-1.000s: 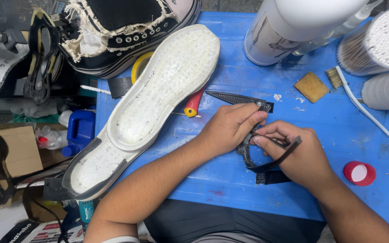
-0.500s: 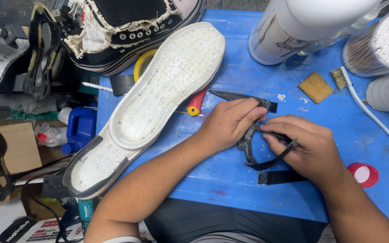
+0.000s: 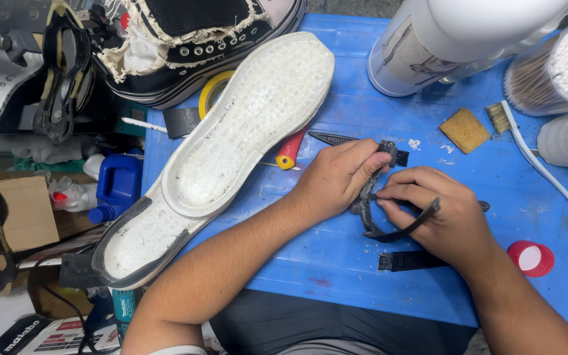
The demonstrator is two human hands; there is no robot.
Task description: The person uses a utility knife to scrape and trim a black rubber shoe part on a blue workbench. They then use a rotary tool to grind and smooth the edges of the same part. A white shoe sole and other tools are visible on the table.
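Note:
My left hand (image 3: 336,177) and my right hand (image 3: 442,217) meet over the blue table (image 3: 336,263), both gripping a black rubber strip (image 3: 399,230) that curls between them. The left fingers pinch its upper end near a small black brush-like piece (image 3: 392,154). The right fingers press a thin dark tool against the strip. A short black strip piece (image 3: 409,261) lies just below my right hand. A big white shoe sole (image 3: 244,131) lies to the left of my hands.
A black and white high-top shoe (image 3: 185,39) sits at the back left. A white bottle (image 3: 455,39), a tub of white sticks (image 3: 560,66), a brush (image 3: 527,144), a tan sponge (image 3: 465,129) and a red cap (image 3: 530,258) stand at the right. A red-handled tool (image 3: 290,151) pokes out beneath the sole.
My hands stay in about the same place; the right hand has shifted slightly along the curled strip. The view has moved a little.

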